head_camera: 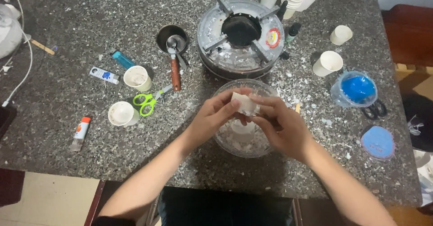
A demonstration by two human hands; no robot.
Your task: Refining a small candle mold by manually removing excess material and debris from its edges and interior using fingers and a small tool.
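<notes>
Both hands met over a glass bowl (266, 148) near the table's (67, 99) near edge. The left hand (212, 117) and the right hand (282, 124) each pinched a pale, waxy lump (243, 103) between thumb and curled fingers, holding it just above the bowl. Beyond the bowl sat a round stove (240, 38). To the left lay green scissors (146, 102), a small pan (172, 38) and paper cups (136, 78).

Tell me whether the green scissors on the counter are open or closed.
Closed, it seems. The green scissors lie flat on the counter, left of the glass bowl; their two handle loops sit together and the blades show as one strip.
</notes>
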